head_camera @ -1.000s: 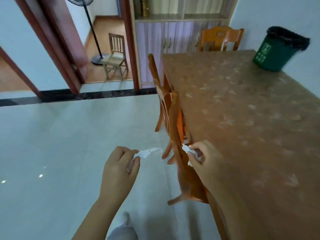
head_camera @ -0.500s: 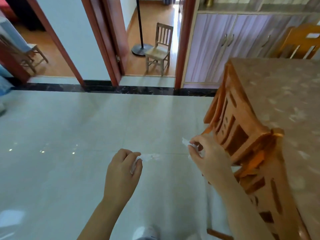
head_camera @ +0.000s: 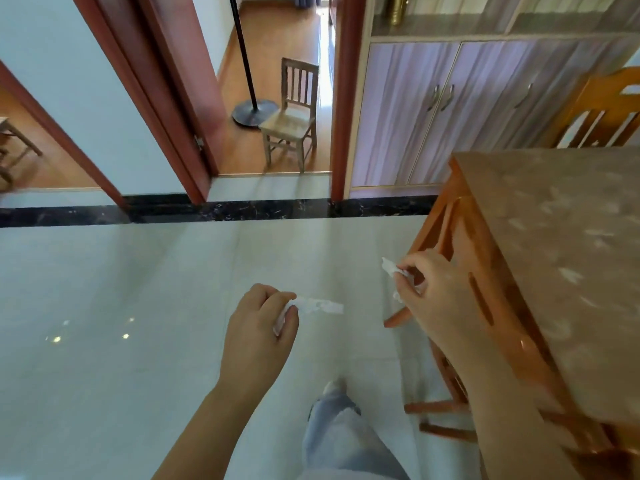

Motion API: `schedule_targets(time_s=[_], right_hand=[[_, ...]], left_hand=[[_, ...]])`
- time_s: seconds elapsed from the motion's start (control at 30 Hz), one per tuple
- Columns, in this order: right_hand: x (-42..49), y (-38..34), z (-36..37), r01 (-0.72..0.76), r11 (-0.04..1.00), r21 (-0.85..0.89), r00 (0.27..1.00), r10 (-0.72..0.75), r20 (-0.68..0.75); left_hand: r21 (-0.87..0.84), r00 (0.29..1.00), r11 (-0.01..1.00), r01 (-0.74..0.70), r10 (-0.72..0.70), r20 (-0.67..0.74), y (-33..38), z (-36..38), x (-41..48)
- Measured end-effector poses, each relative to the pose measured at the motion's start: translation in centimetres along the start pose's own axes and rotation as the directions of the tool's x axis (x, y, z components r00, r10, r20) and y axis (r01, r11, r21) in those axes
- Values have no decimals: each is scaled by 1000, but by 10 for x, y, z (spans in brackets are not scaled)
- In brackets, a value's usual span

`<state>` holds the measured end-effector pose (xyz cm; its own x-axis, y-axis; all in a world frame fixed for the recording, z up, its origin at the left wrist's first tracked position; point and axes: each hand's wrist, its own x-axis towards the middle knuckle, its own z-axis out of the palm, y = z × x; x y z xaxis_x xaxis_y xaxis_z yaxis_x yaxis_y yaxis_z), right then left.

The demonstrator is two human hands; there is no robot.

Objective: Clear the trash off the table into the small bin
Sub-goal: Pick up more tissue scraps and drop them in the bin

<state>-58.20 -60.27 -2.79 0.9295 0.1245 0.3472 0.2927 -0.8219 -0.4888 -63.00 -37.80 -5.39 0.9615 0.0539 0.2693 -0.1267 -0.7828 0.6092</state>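
My left hand [head_camera: 258,327] is closed around a crumpled white tissue [head_camera: 320,305] whose loose end sticks out to the right, above the pale floor. My right hand [head_camera: 431,292] pinches another white paper scrap [head_camera: 390,267] just left of the table's edge. The brown patterned table [head_camera: 568,258] fills the right side. The small bin is out of view.
An orange wooden chair [head_camera: 460,237] is tucked under the table's left side by my right hand. A second orange chair [head_camera: 602,112] stands at the far end. Lilac cabinets [head_camera: 429,112] line the back wall. A doorway shows a small wooden chair [head_camera: 294,116] and a fan stand [head_camera: 251,110]. My leg [head_camera: 343,441] is below.
The view has swung left and away from the table, so the green bin has left the frame. Both hands keep their paper scraps and sit slightly further apart.
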Motion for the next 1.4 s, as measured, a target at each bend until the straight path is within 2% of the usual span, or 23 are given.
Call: schedule_targets(time_s=[0.2,0.3,0.37,0.53,0.63,0.8,0.93,1.1,1.2,1.27,1.4], right_hand=[[114,32,7,-57,993,106,996,64,-63],[151,50,23,-102,988,118,994,105,-12],[177,69,32,-134,986,104,991,134,3],[264,116,57,-279,957,79,956,284,-70],[330,131,81,-361,932,20,931,361,-49],[445,143,100,-370,929,-22,927,367,-79],[498,171,102,-445,892,-74,890,432,-144],[532,230,97,-559,827,-52,817,540,-202],[554,273,92,-584,811,-22,783,556,-279],[571,307,87,-606,795,17,751,579,-316],[606,371,57,-608,790,78,709,585,-394]], left_hand=[[-57,996,995,-85,87,30,16,31,120],[-51,995,995,-89,91,36,9,48,175],[-57,992,993,-101,105,63,0,64,213],[-85,981,984,-158,166,99,-24,108,334],[-111,970,973,-203,215,111,-40,128,418],[-145,968,964,-222,236,87,-56,149,548],[-193,947,941,-277,302,113,-49,184,626],[-274,889,891,-363,419,184,-25,241,688],[-291,837,861,-417,489,247,-3,280,725],[-284,781,824,-490,560,276,18,306,751],[-330,734,779,-533,620,277,79,346,805]])
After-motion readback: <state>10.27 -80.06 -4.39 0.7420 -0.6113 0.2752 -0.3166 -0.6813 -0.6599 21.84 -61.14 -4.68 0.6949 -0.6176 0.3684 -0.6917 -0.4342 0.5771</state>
